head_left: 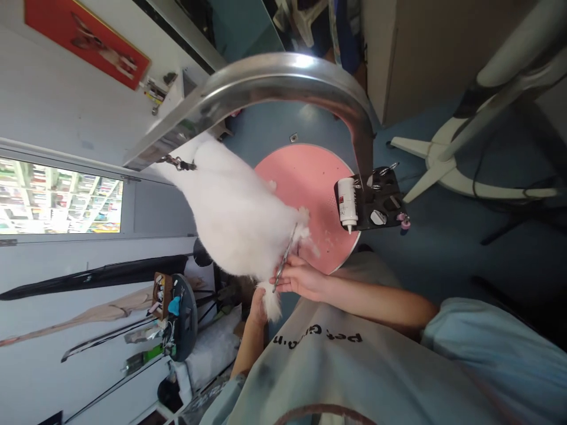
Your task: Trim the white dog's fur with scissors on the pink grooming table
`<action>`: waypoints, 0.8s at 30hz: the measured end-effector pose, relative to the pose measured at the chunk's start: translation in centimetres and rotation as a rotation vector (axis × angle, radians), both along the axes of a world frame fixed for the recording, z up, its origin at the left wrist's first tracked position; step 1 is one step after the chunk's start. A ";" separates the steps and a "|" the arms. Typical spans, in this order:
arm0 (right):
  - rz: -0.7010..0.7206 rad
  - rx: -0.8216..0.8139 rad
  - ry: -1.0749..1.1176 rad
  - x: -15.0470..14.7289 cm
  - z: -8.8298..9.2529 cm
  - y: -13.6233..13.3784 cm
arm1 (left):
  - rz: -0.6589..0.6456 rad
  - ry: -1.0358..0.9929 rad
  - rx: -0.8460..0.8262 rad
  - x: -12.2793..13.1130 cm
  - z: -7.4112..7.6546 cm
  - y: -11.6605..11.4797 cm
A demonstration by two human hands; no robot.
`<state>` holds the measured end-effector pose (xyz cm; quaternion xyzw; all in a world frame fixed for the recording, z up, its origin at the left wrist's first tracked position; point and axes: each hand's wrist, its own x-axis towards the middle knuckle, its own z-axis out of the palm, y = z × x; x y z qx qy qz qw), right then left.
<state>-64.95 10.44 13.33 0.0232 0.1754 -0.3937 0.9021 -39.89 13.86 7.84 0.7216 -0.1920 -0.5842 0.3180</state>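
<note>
A white fluffy dog [230,206] stands on a round pink grooming table [310,177], clipped by a leash [179,163] to a curved metal arm [283,77]. My right hand [303,277] is closed on a pair of scissors [283,260], whose blades lie against the fur at the dog's rear. Just below, my left hand [257,307] is closed around a hanging tuft of white fur [271,301], either tail or leg. I wear a grey apron [336,366] with lettering.
A black tool tray [381,206] on the metal arm's post carries a white bottle [348,206] and scissors. A white star-shaped stand base [443,165] sits on the blue floor. A dark round stand with tools [179,316] and a window [57,198] are on the left.
</note>
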 end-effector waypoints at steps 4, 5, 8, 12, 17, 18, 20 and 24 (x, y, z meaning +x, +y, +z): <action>0.007 -0.177 0.329 -0.1 -3.4 0.0 | -0.007 -0.025 0.028 0.1 -0.3 0.1; -0.010 -0.283 0.487 -0.3 -4.5 -0.3 | -0.024 -0.027 0.038 0.0 -0.3 0.1; 0.003 -0.608 1.007 -1.9 -7.1 -1.7 | -0.040 -0.013 0.034 -0.9 0.0 -0.2; 0.118 -0.946 1.383 -5.2 -6.7 -3.8 | -0.048 0.020 0.017 -1.9 -0.2 -0.6; 0.303 -1.287 1.529 -8.6 -2.9 -6.4 | -0.022 0.027 -0.024 -2.5 -1.4 -0.8; 0.378 -1.281 1.562 -9.1 -2.3 -6.8 | -0.015 0.030 -0.035 -2.6 -1.6 -0.9; 0.472 -1.255 1.607 -9.9 -1.4 -7.5 | -0.010 0.042 -0.051 -2.8 -2.0 -0.9; 0.443 -1.384 1.559 -11.0 0.2 -8.5 | -0.015 0.060 -0.060 -3.0 -2.6 -0.7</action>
